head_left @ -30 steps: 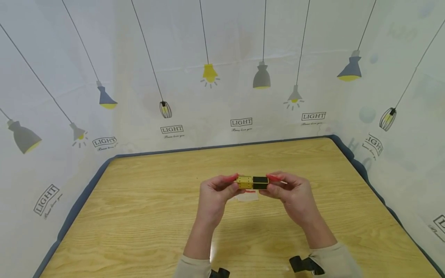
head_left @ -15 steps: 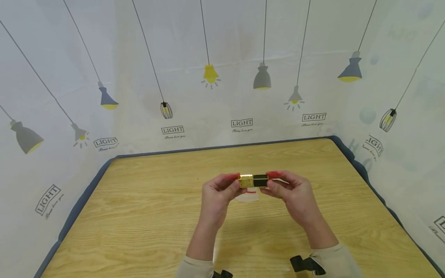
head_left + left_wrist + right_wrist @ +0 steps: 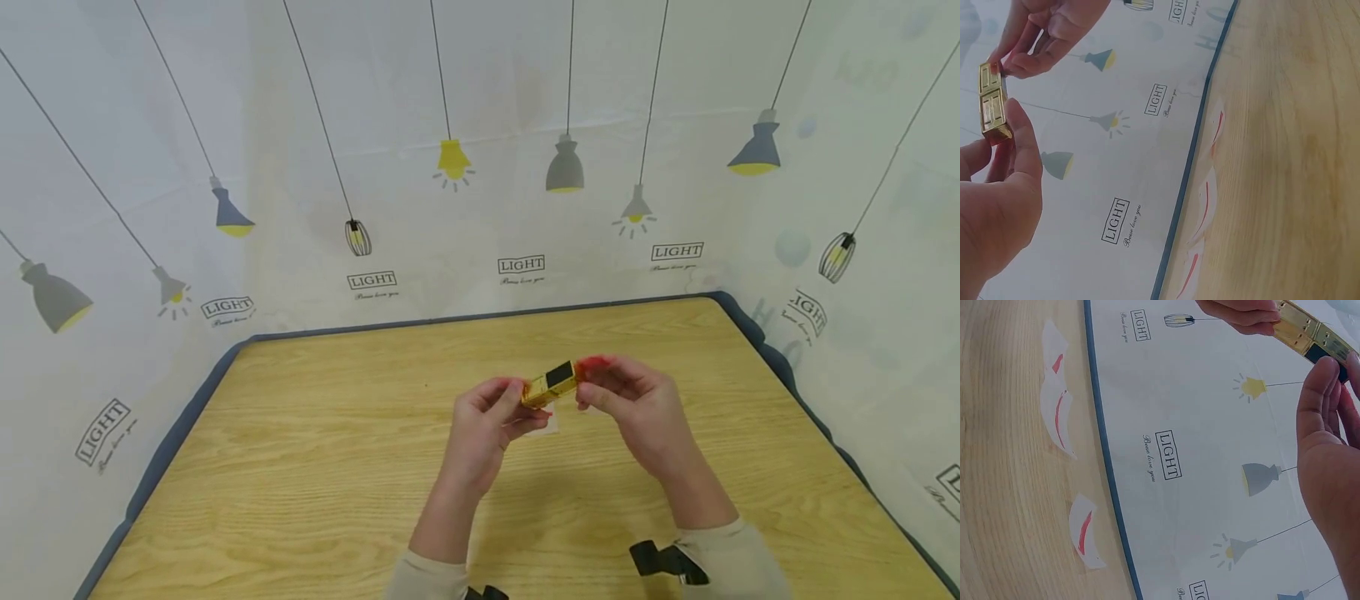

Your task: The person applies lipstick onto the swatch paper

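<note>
A small, oblong gold box (image 3: 550,386) with a black panel is held above the table, slanting up to the right in the head view. My left hand (image 3: 480,429) pinches its lower left end between thumb and fingers. At the upper right end, the fingertips and thumb of my right hand (image 3: 647,417) grip it. The left wrist view shows raised rectangular frames on the gold face of the box (image 3: 991,103). Small dots and part of the black panel show on the box (image 3: 1304,331) in the right wrist view. Fingers cover both ends.
Beneath the hands lies a wooden table (image 3: 300,467) with a dark blue edge (image 3: 427,322). White paper strips with red marks lie on it, one strip (image 3: 1207,203) near the edge. A lamp-printed white backdrop (image 3: 495,217) rises behind and at both sides.
The box has gone from level to slanting, its right end raised and its faces turned. My left hand has shifted slightly right; my right fingers have moved a little up at its end.
</note>
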A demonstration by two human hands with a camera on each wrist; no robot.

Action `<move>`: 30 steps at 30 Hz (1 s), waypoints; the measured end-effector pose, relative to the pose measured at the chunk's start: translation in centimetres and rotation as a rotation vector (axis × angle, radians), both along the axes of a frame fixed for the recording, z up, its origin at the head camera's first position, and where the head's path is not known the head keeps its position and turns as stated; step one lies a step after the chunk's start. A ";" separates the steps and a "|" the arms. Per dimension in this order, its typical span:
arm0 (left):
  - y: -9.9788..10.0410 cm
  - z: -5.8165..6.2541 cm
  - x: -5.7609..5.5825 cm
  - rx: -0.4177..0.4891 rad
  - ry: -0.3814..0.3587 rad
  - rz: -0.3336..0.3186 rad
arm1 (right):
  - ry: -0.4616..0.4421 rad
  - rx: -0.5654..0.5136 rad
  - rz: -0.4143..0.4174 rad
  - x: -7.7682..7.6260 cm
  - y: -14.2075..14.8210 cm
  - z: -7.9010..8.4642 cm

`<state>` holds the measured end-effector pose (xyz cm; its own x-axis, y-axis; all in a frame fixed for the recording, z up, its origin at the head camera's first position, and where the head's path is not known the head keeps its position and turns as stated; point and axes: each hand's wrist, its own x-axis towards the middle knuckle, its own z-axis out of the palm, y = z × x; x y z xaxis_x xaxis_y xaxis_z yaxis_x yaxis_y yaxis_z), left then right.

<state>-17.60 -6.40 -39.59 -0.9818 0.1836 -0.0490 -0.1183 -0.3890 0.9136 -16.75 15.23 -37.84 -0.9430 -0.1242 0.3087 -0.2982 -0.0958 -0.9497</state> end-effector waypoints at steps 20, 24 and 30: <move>7.6 -2.0 -4.5 -0.298 0.135 -0.225 | -0.030 0.505 0.028 -4.3 7.5 0.9; 9.9 -2.4 -5.6 -0.518 0.211 -0.184 | 0.008 0.546 0.040 -5.3 9.7 0.1; 13.7 -3.6 -6.7 -0.701 0.245 -0.114 | 0.028 0.580 0.060 -6.4 12.8 -1.7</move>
